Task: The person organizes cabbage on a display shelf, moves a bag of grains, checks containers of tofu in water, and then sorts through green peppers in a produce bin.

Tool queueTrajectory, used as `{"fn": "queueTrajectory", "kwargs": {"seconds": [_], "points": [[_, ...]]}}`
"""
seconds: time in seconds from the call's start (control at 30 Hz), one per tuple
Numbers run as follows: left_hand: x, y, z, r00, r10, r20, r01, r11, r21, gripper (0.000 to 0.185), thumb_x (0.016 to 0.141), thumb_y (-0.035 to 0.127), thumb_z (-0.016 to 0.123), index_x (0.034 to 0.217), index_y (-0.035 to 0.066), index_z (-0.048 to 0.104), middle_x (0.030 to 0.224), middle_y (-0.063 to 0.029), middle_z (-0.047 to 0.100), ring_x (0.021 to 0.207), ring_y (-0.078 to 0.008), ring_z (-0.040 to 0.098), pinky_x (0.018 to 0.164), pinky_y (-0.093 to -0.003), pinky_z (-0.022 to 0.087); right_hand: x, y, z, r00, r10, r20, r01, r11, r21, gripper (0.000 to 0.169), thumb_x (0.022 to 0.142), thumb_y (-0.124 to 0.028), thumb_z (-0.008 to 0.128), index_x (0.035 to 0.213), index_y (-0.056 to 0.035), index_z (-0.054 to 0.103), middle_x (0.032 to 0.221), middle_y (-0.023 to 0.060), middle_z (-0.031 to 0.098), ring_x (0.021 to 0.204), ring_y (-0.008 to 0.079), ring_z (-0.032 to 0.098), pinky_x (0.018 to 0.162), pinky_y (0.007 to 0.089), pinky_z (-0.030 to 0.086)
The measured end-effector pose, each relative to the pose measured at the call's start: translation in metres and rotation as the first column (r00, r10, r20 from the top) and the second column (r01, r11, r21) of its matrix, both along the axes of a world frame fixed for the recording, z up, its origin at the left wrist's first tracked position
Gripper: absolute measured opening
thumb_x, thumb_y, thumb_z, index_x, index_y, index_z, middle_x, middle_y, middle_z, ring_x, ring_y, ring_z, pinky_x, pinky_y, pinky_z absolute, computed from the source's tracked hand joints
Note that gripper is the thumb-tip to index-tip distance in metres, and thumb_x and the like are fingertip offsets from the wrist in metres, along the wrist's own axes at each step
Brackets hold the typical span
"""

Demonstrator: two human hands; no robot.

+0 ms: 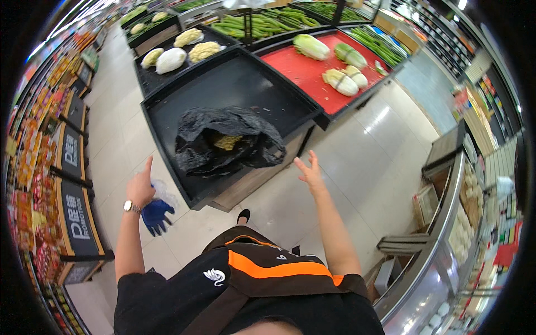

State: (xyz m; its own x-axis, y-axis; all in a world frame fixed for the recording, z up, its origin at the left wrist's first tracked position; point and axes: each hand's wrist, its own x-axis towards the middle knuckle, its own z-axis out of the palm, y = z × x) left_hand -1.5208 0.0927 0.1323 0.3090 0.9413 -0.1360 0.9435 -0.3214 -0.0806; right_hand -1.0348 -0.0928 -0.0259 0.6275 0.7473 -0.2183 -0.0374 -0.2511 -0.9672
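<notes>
My left hand (141,187), with a watch on the wrist, grips a blue work glove (156,217) that dangles below it; the index finger points forward. Some clear plastic film (166,193) shows beside the glove. My right hand (310,172) is raised with fingers spread and nothing in it, just right of the display stand's front corner. Between my hands a crumpled black plastic bag (201,155) lies on the black display tray (247,79). Through its opening I see something yellowish (227,142), too dark to identify.
Behind the tray are cauliflowers (205,51) on the left and Chinese cabbages (341,81) on a red-lined tray (284,60). Long green vegetables (264,25) lie farther back. Shelves of packaged goods (31,163) line the left; a glass-fronted counter (431,268) curves along the right.
</notes>
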Motion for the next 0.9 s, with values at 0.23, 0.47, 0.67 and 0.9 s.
{"fn": "queueTrajectory", "kwargs": {"seconds": [0.23, 0.47, 0.67, 0.9], "points": [[0.105, 0.11, 0.008, 0.945, -0.314, -0.088, 0.312, 0.95, -0.034, 0.104, 0.075, 0.002, 0.064, 0.159, 0.031, 0.009, 0.08, -0.0151, 0.069, 0.074, -0.0335, 0.069, 0.061, -0.047, 0.052, 0.027, 0.128, -0.007, 0.912, 0.055, -0.407, -0.081, 0.995, -0.049, 0.136, 0.065, -0.04, 0.092, 0.159, -0.0189, -0.005, 0.157, 0.02, 0.026, 0.139, 0.0354, 0.037, 0.096, 0.0564, 0.046], [0.14, 0.207, -0.151, 0.693, -0.666, -0.277, 0.591, 0.745, -0.31, 0.052, 0.082, 0.012, 0.067, 0.133, 0.023, 0.061, 0.089, -0.0098, 0.072, 0.087, -0.0297, 0.071, 0.067, -0.0411, 0.056, -0.031, 0.234, 0.029, 0.97, 0.241, 0.017, -0.242, 0.967, 0.083, 0.034, 0.084, 0.006, 0.058, 0.118, 0.0013, 0.064, 0.105, 0.0049, 0.069, 0.096, 0.017, 0.063, 0.087, 0.0314, 0.05], [0.12, 0.251, -0.101, 0.831, -0.527, 0.181, 0.539, 0.842, -0.021, 0.029, 0.074, 0.016, 0.067, 0.103, 0.012, 0.07, 0.092, -0.0141, 0.071, 0.09, -0.0349, 0.068, 0.078, -0.0463, 0.055, 0.003, 0.272, 0.094, 0.953, 0.004, 0.302, -0.053, 0.987, 0.153, 0.035, 0.08, 0.009, 0.05, 0.111, 0.0027, 0.067, 0.095, 0.0039, 0.069, 0.086, 0.0124, 0.063, 0.08, 0.0253, 0.049], [0.059, 0.272, -0.002, 0.764, -0.545, 0.346, 0.477, 0.838, 0.267, 0.028, 0.071, 0.016, 0.069, 0.098, 0.008, 0.067, 0.084, -0.0133, 0.065, 0.084, -0.0349, 0.066, 0.07, -0.0461, 0.052, -0.176, 0.268, 0.085, 0.534, 0.391, 0.749, -0.606, 0.795, 0.017, 0.05, 0.073, -0.008, 0.065, 0.123, -0.0018, 0.063, 0.133, 0.0204, 0.058, 0.125, 0.0353, 0.054, 0.106, 0.0433, 0.043]]}}
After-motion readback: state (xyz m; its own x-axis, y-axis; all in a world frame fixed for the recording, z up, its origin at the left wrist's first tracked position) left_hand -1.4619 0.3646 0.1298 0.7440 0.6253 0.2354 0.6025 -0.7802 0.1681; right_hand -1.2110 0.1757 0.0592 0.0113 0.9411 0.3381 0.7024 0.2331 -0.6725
